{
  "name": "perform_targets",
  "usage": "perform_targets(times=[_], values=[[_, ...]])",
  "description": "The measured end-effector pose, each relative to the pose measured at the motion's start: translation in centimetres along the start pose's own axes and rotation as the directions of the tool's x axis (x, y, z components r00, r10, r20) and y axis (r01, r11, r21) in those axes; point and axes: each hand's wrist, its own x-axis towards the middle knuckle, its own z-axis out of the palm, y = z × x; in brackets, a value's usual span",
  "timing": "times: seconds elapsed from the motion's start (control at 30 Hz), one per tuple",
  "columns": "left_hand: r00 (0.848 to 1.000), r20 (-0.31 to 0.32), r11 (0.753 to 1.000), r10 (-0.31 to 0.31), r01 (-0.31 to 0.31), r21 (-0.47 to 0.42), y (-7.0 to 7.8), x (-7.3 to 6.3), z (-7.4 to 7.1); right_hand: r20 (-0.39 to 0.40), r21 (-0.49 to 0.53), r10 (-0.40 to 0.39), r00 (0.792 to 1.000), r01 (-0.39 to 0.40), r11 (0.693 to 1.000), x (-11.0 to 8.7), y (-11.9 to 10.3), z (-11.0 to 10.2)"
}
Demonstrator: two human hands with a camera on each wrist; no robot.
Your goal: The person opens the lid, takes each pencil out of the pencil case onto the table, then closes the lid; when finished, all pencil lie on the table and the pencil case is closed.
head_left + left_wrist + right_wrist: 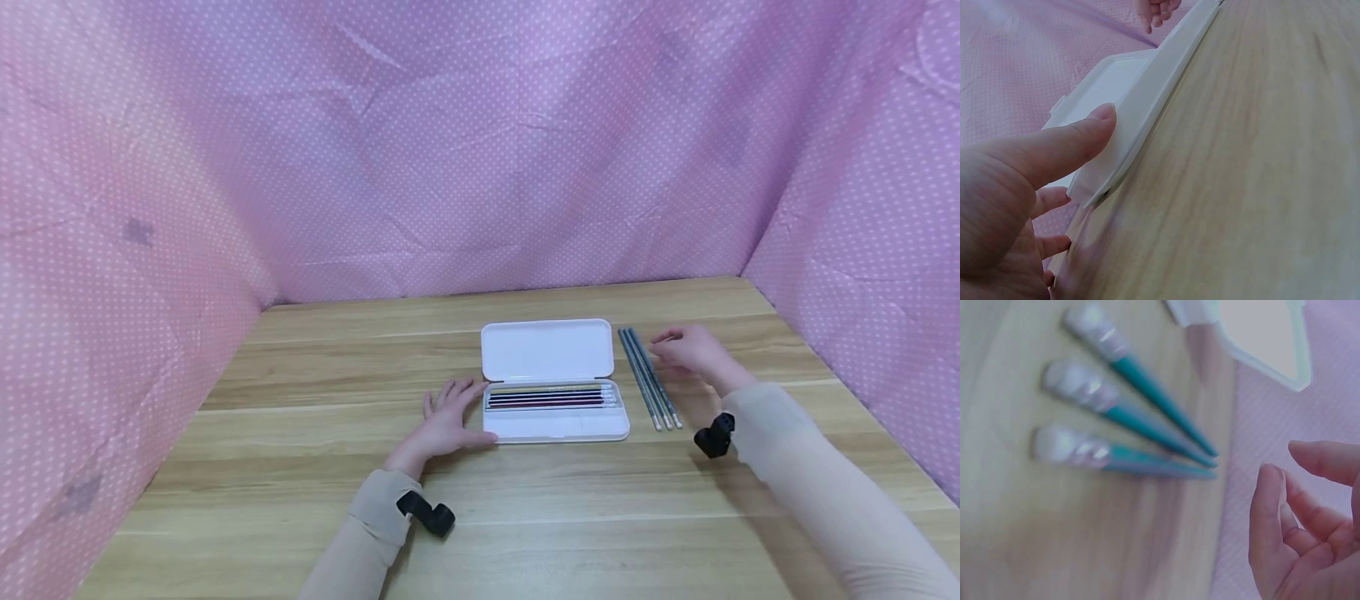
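Note:
A white pencil case [555, 428] lies with its lid [547, 350] folded back. Several striped pencils [551, 397] in yellow, dark and red lie side by side in its rear part. My left hand [444, 421] is spread at the case's left end, the thumb against the front wall and a finger touching the corner in the left wrist view. To the right of the case are three teal pencils [647, 375] with white erasers, fanned apart at the eraser ends. Just right of their far ends hovers my right hand [692, 350], fingers loosely bent, holding nothing.
The wood-grain table [300, 467] extends around the case on all sides. Behind it and at both sides hangs a pink dotted cloth [480, 167]. Each wrist wears a black camera [715, 436].

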Motion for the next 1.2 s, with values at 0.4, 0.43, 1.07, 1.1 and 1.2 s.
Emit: perform_targets(times=[0.4, 0.43, 1.07, 1.1, 1.2], values=[[1.0, 0.001, 1.0, -0.005, 0.005, 0.016, 0.0, 0.0, -0.1, 0.022, 0.024, -0.131, 0.991, 0.131, 0.991, -0.9, -3.5, 1.9], [1.0, 0.003, 1.0, -0.006, 0.006, 0.015, 0.0, 0.0, -0.1, 0.028, 0.012, -0.15, 0.988, 0.149, 0.989, -1.0, -3.8, 2.2], [1.0, 0.005, 0.999, 0.002, -0.002, 0.039, -0.4, 0.3, 0.1, 0.129, -0.186, -0.295, 0.947, 0.315, 0.931, -0.8, -7.0, 8.1], [1.0, 0.003, 0.999, 0.002, -0.002, 0.041, -0.4, 0.2, 0.1, 0.134, -0.19, -0.288, 0.948, 0.31, 0.932, -0.7, -7.1, 8.4], [1.0, 0.001, 0.999, 0.0, 0.0, 0.041, -0.4, 0.2, 0.2, 0.148, -0.221, -0.281, 0.948, 0.309, 0.925, -0.5, -7.5, 9.1]])
